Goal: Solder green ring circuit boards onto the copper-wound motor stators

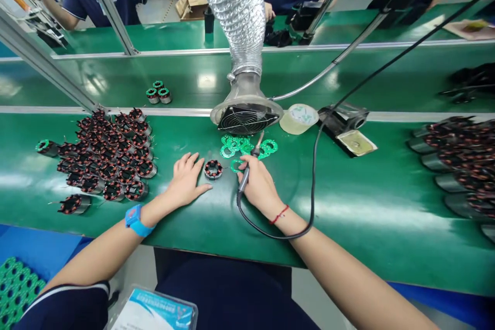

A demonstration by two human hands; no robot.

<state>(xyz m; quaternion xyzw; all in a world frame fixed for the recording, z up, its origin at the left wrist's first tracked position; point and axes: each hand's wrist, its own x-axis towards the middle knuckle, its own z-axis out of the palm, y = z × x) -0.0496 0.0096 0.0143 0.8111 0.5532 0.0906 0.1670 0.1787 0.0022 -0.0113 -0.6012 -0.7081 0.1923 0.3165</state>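
Note:
My left hand (187, 180) lies on the green bench with its fingers spread, just left of a copper-wound motor stator (213, 169). The stator sits with its windings facing up. In my right hand (260, 185) is a soldering iron (244, 181), held like a pen with its tip pointing away from me. A single green ring-shaped circuit board (235, 166) lies by the right fingertips, partly covered by them; whether they touch it I cannot tell. Behind the iron is a loose pile of green ring boards (234, 145).
A fume extractor hood (247, 116) hangs low over the boards. Beside it are a translucent tub (299, 119) and an iron stand with a sponge tray (356, 143). Many stators (112, 157) crowd the left; more stators (460, 165) stand right. The iron's cable (314, 180) crosses my right forearm.

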